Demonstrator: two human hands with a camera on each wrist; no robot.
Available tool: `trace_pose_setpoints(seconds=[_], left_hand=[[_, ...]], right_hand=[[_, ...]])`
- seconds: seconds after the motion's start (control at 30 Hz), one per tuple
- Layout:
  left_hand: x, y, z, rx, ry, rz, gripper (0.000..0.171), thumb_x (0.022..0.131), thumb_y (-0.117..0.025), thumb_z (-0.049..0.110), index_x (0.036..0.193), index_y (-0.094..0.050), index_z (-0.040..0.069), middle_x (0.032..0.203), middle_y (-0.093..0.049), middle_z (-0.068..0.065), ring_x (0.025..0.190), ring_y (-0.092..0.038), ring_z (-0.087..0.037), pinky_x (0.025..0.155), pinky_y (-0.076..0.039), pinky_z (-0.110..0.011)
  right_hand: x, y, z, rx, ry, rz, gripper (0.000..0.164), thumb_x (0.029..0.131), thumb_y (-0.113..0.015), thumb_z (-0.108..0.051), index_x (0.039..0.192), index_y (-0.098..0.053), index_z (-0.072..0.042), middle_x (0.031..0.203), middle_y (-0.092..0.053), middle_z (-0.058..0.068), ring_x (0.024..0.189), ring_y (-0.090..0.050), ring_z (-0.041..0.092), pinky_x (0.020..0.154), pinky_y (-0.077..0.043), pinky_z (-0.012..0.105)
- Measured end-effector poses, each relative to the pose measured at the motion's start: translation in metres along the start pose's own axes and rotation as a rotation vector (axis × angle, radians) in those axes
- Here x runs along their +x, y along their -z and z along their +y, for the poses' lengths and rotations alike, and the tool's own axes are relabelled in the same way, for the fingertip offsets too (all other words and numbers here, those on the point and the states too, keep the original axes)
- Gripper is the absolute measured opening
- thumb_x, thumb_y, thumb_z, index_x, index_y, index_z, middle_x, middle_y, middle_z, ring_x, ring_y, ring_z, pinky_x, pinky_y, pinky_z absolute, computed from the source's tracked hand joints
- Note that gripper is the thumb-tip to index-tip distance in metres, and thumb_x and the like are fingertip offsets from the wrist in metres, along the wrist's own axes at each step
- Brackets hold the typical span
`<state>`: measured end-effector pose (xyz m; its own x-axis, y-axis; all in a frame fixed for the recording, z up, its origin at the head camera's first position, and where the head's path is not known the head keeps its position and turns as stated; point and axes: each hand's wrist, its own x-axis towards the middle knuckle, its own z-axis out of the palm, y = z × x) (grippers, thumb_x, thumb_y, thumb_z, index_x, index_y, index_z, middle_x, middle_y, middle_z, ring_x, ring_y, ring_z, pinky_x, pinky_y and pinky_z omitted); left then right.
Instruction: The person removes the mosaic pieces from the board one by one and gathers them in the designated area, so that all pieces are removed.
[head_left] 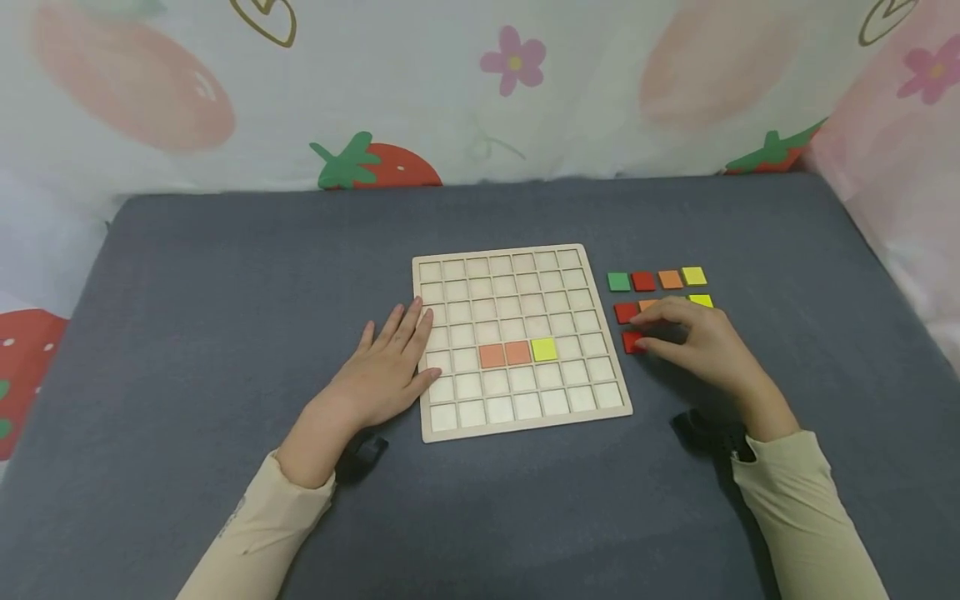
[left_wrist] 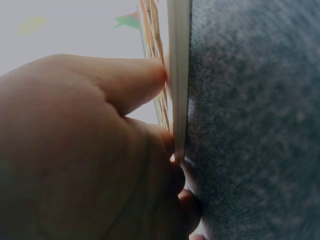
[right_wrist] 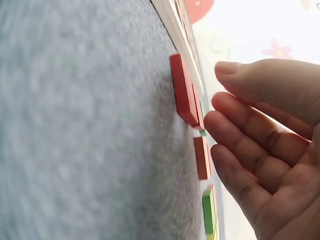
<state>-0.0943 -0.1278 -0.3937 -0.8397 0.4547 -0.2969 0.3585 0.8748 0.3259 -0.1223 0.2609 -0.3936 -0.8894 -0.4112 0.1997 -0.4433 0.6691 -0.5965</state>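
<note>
A pale wooden grid board [head_left: 528, 250] lies on the grey cloth. Two orange tiles [head_left: 492, 356] and a yellow tile [head_left: 544, 349] sit side by side in one of its lower rows. My left hand [head_left: 378, 371] rests at the board's left edge, fingers stretched out and touching the frame. Over the loose tiles to the right of the board hovers my right hand [head_left: 693, 342], its fingers bent and thumb apart from them. Nearest to its thumb is a red tile [right_wrist: 183, 90], flat on the cloth. In the right wrist view a gap shows between the fingertips and that tile.
Other loose tiles lie in rows right of the board: a green tile [head_left: 618, 282], a red tile [head_left: 642, 281], an orange tile [head_left: 671, 279] and a yellow tile [head_left: 694, 276] at the back. My right hand partly covers the nearer ones. A printed curtain [head_left: 585, 125] hangs behind the table.
</note>
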Motion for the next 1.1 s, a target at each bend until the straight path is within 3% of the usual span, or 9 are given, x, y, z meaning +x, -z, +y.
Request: trace_pose_setpoints(seconds=[0.23, 0.63, 0.83, 1.1], left_hand=[[0.001, 0.000, 0.001, 0.004, 0.002, 0.005, 0.072, 0.101, -0.039, 0.038, 0.151, 0.000, 0.004, 0.157, 0.008, -0.012, 0.143, 0.005, -0.031, 0.111, -0.002, -0.055], [0.002, -0.003, 0.000, 0.011, 0.007, 0.006, 0.072, 0.101, -0.039, 0.040, 0.151, -0.001, 0.004, 0.157, 0.008, -0.012, 0.143, 0.006, -0.030, 0.111, -0.003, -0.055], [0.001, -0.003, 0.001, 0.009, 0.006, 0.016, 0.072, 0.101, -0.039, 0.039, 0.151, -0.001, 0.004, 0.157, 0.007, -0.012, 0.143, 0.005, -0.031, 0.111, -0.003, -0.055], [-0.001, 0.000, 0.003, 0.018, 0.008, 0.020, 0.071, 0.101, -0.039, 0.038, 0.151, -0.003, 0.003, 0.157, 0.005, -0.013, 0.143, 0.003, -0.031, 0.112, -0.004, -0.054]], right_hand=[[0.003, -0.004, -0.006, 0.053, -0.002, -0.001, 0.024, 0.076, -0.078, -0.002, 0.099, -0.071, -0.004, 0.095, -0.069, 0.004, 0.090, -0.057, 0.003, 0.081, -0.044, 0.016], [0.018, -0.024, -0.027, 0.119, 0.019, -0.048, 0.022, 0.078, -0.074, 0.003, 0.100, -0.069, -0.001, 0.098, -0.066, 0.008, 0.087, -0.063, 0.020, 0.073, -0.052, 0.033], [0.027, -0.034, -0.038, 0.147, 0.073, -0.064, 0.020, 0.080, -0.072, 0.002, 0.100, -0.069, -0.001, 0.093, -0.066, 0.007, 0.078, -0.058, 0.016, 0.063, -0.046, 0.029], [0.038, -0.042, -0.057, 0.220, 0.022, -0.117, 0.016, 0.085, -0.070, -0.005, 0.100, -0.070, -0.003, 0.097, -0.067, 0.006, 0.089, -0.060, 0.019, 0.078, -0.050, 0.040]])
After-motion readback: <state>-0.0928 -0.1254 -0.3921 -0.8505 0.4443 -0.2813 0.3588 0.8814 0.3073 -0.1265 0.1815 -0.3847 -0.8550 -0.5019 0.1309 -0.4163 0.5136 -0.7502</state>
